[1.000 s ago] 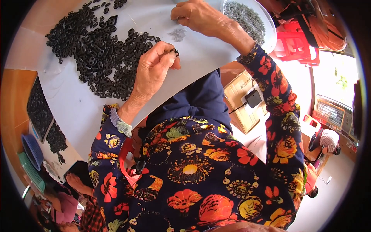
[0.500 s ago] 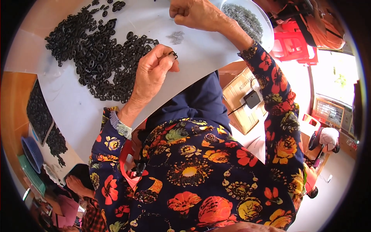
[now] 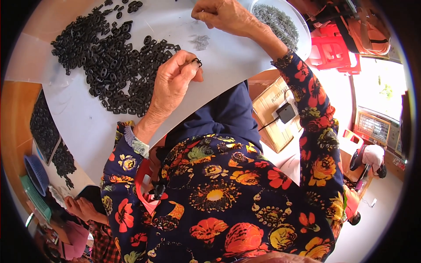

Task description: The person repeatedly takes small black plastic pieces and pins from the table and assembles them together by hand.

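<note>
My left hand [image 3: 173,81] is closed above the near edge of the white table [image 3: 219,70], pinching a small black plastic piece [image 3: 198,62] with holes. Left of it spreads a heap of similar black two-holed plastic pieces [image 3: 114,61]. Farther away, my right hand [image 3: 226,17] is over the table with thumb and fingers pinched together. Whatever lies between its fingertips is too small to make out. A little pile of thin silvery metal bits [image 3: 200,42] rests between both hands. Beside my right wrist stands a clear round tub [image 3: 305,37] full of such silvery bits [image 3: 276,24].
A cardboard box [image 3: 274,127] with a black adapter [image 3: 286,112] on it sits beside my legs. Red stools [image 3: 331,50] stand to the right. At the lower left are more black pieces [image 3: 44,127], a blue basket [image 3: 36,175] and a co-worker's hands [image 3: 83,208].
My right hand's fingers have shifted from a curled fist to a looser pinch pointing down and left. My left hand holds still. The co-worker's hands at lower left have moved slightly.
</note>
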`<state>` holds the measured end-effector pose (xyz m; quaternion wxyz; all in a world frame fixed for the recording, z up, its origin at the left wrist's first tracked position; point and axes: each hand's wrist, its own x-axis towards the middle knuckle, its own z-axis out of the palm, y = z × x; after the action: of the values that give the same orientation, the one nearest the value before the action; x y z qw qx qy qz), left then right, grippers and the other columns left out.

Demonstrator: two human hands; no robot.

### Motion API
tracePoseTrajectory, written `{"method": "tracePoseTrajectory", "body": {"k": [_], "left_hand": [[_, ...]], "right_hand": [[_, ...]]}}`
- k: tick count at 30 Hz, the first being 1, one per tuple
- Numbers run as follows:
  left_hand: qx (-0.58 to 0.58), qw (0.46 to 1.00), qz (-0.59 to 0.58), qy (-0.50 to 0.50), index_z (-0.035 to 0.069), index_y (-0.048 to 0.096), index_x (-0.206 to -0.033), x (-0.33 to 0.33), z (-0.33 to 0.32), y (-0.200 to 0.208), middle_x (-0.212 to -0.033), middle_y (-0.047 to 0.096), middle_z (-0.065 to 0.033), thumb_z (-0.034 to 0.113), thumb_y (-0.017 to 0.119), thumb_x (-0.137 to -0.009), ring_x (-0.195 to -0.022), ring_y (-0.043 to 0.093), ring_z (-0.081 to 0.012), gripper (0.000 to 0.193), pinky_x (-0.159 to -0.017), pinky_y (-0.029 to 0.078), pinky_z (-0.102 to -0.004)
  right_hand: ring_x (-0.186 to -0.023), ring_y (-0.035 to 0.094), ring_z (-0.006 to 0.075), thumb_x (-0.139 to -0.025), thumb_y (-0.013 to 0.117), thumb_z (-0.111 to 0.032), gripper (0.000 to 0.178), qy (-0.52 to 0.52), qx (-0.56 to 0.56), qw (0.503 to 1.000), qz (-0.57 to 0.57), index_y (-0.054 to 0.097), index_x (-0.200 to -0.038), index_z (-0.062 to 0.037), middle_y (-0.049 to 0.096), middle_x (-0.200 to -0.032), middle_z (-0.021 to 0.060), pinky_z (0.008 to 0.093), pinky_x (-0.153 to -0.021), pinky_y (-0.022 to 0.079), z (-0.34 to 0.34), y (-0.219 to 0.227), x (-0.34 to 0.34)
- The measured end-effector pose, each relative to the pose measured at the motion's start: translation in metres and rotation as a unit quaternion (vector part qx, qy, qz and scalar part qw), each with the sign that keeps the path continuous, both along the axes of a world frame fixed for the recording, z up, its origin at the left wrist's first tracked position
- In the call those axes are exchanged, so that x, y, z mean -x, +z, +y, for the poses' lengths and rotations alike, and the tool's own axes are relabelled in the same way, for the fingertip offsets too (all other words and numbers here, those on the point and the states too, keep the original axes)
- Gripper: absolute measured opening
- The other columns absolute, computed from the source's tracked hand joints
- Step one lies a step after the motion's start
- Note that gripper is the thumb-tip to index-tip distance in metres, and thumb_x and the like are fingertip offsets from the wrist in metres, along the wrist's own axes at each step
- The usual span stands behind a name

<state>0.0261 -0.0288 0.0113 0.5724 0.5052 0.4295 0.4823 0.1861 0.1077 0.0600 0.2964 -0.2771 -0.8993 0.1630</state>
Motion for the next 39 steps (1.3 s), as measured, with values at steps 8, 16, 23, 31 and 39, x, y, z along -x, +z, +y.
{"method": "tracePoseTrajectory", "body": {"k": [8,16,23,31,39], "left_hand": [[0.009,1.0,-0.002,0.001,0.001,0.055,-0.087,-0.003,0.001,0.002,-0.07,0.058,-0.0015,0.009,0.052,-0.09,-0.068,0.053,-0.0064,0.01,-0.067,0.046,-0.0226],[0.013,1.0,-0.017,-0.005,0.0,0.054,-0.087,-0.006,0.001,0.004,-0.07,0.058,-0.0015,0.008,0.051,-0.089,-0.068,0.055,-0.0074,0.009,-0.067,0.047,-0.0235],[0.008,1.0,-0.019,-0.001,0.001,0.054,-0.086,-0.004,0.001,0.0,-0.07,0.058,-0.0016,0.008,0.051,-0.089,-0.067,0.055,-0.0074,0.008,-0.067,0.047,-0.0234],[0.012,1.0,-0.006,0.003,0.001,0.055,-0.086,-0.005,0.001,0.003,-0.069,0.058,-0.0014,0.008,0.051,-0.089,-0.067,0.054,-0.0069,0.009,-0.066,0.046,-0.023],[0.012,1.0,-0.009,-0.001,0.001,0.055,-0.085,-0.006,0.001,0.003,-0.07,0.058,-0.0016,0.008,0.051,-0.088,-0.066,0.054,-0.0071,0.008,-0.066,0.046,-0.0231]], "right_hand": [[-0.068,0.062,0.0334,-0.08,0.06,-0.01,0.012,0.016,0.053,0.991,-0.122,0.067,-0.087,-0.0031,0.064,-0.073,0.0183,0.0406,-0.063,0.05,0.011,-0.017,0.004],[-0.073,0.062,0.0368,-0.078,0.059,-0.007,0.008,-0.017,-0.017,0.966,-0.257,0.064,-0.077,-0.001,0.063,-0.074,0.0183,0.0432,-0.066,0.05,0.009,-0.02,0.011],[-0.071,0.062,0.0334,-0.078,0.06,-0.011,0.012,-0.026,0.108,0.986,-0.126,0.066,-0.083,-0.0025,0.064,-0.074,0.0156,0.0393,-0.067,0.05,0.013,-0.001,-0.004],[-0.077,0.063,0.0314,-0.079,0.06,-0.006,0.014,0.055,0.018,0.995,-0.075,0.066,-0.091,-0.0039,0.064,-0.081,0.0149,0.0399,-0.067,0.05,0.014,-0.015,0.003],[-0.068,0.06,0.036,-0.075,0.058,-0.001,0.003,0.07,-0.054,0.965,-0.248,0.056,-0.076,0.0014,0.058,-0.068,0.0174,0.0432,-0.059,0.048,0.01,-0.012,0.03]]}}
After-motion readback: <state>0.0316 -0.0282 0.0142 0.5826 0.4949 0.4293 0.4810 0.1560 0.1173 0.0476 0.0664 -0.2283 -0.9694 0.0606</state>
